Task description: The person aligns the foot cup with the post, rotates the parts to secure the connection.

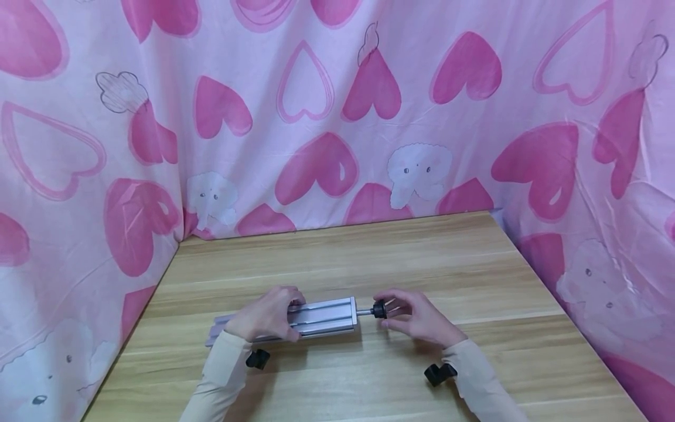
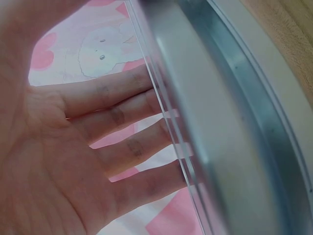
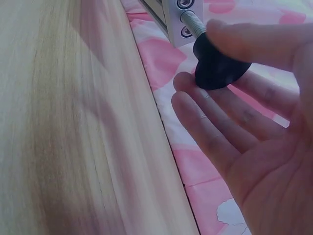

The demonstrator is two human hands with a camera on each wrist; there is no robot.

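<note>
A silver slotted aluminium profile (image 1: 327, 317) lies crosswise above the wooden table in the head view. My left hand (image 1: 266, 316) grips it from above, thumb on the near side and fingers on the far side; in the left wrist view the fingertips go behind the profile's edge (image 2: 205, 98). From the right end plate (image 3: 172, 29), which has bolts in it, a threaded rod (image 3: 194, 23) sticks out and carries a black levelling foot (image 3: 220, 68). My right hand (image 1: 416, 316) pinches this foot between thumb and index finger; the other fingers are loosely spread below.
Under the hands is a wood-grain table (image 1: 337, 258). A pink heart-patterned curtain (image 1: 316, 164) hangs along its back and both sides. Black wrist-worn pieces, one on the left wrist (image 1: 258, 358) and one on the right wrist (image 1: 440, 374), jut over the tabletop.
</note>
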